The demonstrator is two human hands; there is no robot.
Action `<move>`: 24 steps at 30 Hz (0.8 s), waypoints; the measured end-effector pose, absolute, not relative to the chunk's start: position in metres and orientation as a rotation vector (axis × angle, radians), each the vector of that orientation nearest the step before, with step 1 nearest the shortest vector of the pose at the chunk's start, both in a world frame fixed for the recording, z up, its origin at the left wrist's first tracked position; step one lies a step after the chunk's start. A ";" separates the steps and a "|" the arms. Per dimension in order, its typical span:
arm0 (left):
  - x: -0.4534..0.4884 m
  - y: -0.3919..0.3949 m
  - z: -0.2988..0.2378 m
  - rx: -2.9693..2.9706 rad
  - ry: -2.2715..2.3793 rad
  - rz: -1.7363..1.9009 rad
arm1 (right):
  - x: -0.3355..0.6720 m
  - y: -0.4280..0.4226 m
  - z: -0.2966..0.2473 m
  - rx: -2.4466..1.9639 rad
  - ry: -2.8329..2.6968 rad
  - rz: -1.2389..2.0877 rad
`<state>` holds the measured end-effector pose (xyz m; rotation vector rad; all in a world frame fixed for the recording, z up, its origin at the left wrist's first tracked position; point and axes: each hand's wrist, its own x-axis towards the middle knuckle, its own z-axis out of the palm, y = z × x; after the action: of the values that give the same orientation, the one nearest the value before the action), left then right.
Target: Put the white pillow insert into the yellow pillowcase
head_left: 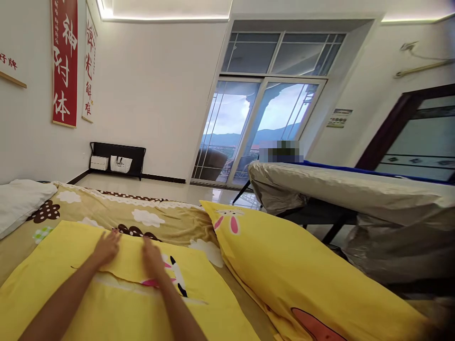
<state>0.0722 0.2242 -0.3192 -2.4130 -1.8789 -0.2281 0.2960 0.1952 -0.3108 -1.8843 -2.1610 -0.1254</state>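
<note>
A flat piece of yellow cloth [121, 308], like a pillowcase, is spread on the bedding in front of me. Its far part forms a flap [124, 270] with a loose near edge, and part of a pink, white and black print shows at the right. My left hand [106, 248] rests on the flap, fingers stretched toward the far edge. A short way to its right, my right hand [152, 255] also touches the flap, fingers pointing away and slightly blurred. Both hands appear open, palms down. To the right lies a plump yellow pillow [284, 255] with a rabbit print.
Beneath is a tan patterned bed sheet [188, 222], with a white pillow [24, 203] at the left. A table under a plastic cover [341, 189] stands beyond the yellow pillow. A low black rack [133, 166] and sliding glass doors [249, 128] are farther back.
</note>
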 end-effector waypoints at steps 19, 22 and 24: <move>0.068 0.091 -0.310 -2.800 -1.422 -0.488 | 0.284 0.048 -0.294 -1.719 -2.446 0.416; 0.060 0.055 -0.321 -3.012 -1.346 -0.307 | 0.295 0.008 -0.307 -1.634 -2.545 0.530; 0.014 0.032 -0.329 -2.869 -1.640 -0.243 | 0.348 -0.016 -0.327 -1.831 -2.391 0.375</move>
<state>0.0142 0.0315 -0.3295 -2.8692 -1.6403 -0.2426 0.3475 -0.0159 -0.3267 -1.8313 -2.3911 0.3745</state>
